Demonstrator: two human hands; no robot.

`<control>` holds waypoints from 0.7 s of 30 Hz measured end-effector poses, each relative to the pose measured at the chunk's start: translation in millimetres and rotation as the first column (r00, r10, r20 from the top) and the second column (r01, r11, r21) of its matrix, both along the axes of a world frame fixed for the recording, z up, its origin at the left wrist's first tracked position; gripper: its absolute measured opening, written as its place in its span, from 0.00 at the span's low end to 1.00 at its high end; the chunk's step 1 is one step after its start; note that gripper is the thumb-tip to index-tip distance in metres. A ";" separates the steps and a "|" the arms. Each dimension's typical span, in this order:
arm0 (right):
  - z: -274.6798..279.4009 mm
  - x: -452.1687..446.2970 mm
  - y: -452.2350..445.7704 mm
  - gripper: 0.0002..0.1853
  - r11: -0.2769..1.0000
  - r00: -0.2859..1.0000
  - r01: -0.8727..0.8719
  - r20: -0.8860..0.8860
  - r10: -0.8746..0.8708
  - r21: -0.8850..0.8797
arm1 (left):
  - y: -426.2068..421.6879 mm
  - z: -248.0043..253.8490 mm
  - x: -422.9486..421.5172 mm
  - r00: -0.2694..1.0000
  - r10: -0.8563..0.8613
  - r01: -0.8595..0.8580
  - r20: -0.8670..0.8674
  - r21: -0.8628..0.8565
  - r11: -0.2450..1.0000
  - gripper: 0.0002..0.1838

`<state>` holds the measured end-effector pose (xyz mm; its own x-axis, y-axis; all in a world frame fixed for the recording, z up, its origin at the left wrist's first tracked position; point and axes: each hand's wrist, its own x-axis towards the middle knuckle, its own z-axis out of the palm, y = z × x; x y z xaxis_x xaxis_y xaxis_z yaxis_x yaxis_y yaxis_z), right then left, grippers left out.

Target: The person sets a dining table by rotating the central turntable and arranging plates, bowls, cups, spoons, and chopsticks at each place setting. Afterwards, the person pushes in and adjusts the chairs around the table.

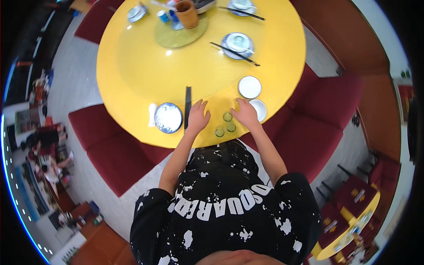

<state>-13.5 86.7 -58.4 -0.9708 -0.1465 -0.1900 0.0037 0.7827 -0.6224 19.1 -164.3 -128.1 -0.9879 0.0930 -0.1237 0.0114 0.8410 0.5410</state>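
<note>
In the head view, the left hand [198,115] and right hand [245,113] are over the near part of the round yellow tabletop [145,84], 1 on each side of a bare stretch of cloth. The fingers of both hands are partly open, slightly curled and pointing forward, with nothing visible in their hold; whether their tips touch the cloth, I cannot tell.

Black chopsticks [188,102] lie just left of the left hand, running away from the table's edge. Left of them sits a blue-rimmed plate [168,118], with a white strip [152,115] beside it.

The right hand's thumb is just beside the farthest of 3 green cups [231,127], grouped near the edge between the 2 forearms. A near dish [259,109], white, sits just right of the right hand and is partly covered by it. A far dish [250,87], also white with a dark rim, is just beyond.

Farther across are a stacked setting [238,43] with chopsticks laid over it and a green disc [176,40] bearing a brown pot [187,16]. Maroon seats [112,141] flank the table, and people [46,138] are blurred in the left background.
</note>
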 end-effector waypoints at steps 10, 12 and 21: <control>-46.8 32.0 -166.5 0.22 0.875 0.966 -0.164 0.106 0.237 -0.456 | -168.9 -42.7 97.6 0.655 0.756 -0.754 0.008 0.075 0.652 0.39; -87.3 25.3 -213.6 0.24 0.885 0.932 -0.157 0.232 0.280 -0.439 | -185.6 -41.8 91.4 0.634 0.674 -0.765 0.378 0.433 0.477 0.40; -111.5 34.1 -262.6 0.22 0.929 0.972 -0.026 0.209 0.111 -0.370 | -158.8 -1.4 82.2 0.561 0.696 -0.718 0.448 0.682 0.140 0.34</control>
<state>20.6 -175.9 -169.9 -0.8949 -0.3106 -0.3205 0.1291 0.5071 -0.8521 101.3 -323.2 -129.5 -0.6724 -0.5873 -0.4506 -0.3741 -0.2556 0.8915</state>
